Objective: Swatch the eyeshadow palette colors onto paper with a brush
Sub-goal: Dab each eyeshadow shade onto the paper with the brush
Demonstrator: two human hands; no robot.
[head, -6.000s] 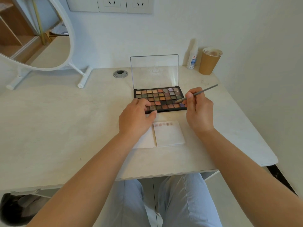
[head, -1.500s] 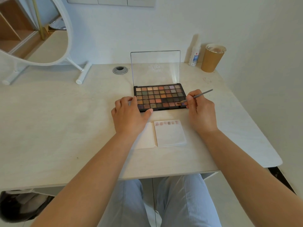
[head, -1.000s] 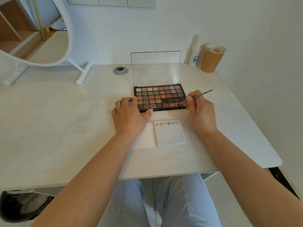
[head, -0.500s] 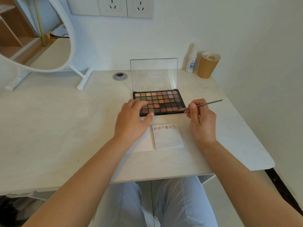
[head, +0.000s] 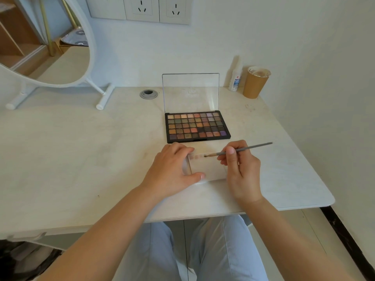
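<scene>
Seated at a pale table (head: 81, 149), swatching in progress. Right hand (head: 241, 169) pinching a thin grey brush (head: 241, 150) between thumb and fingers, handle angled up and to the right, dark tip touching the top edge of a small white paper pad (head: 209, 169), at the end of a row of faint pinkish swatches (head: 195, 157). Swatches blurred, their count hard to tell. Left hand (head: 172, 171) resting flat on the pad's left side, fingers relaxed and nearly straight, thumb lying along the near edge, gripping nothing. A second sheet apparently under that hand, mostly hidden.

Just beyond the pad, apart from both hands, an open eyeshadow palette (head: 197, 126): black frame, five rows of small square pans in browns, oranges, greens, greys and a few purples, clear lid (head: 190, 92) standing upright behind.

Against the wall at the far right corner, a small white bottle (head: 235, 78) beside a brown paper cup (head: 255, 83). Left of the palette, a round metal cable grommet (head: 148, 94) set in the tabletop. Far left, a round mirror (head: 50, 47) on a white stand. Above, wall sockets (head: 142, 9). Below the table edge, light blue trousers (head: 192, 250).
</scene>
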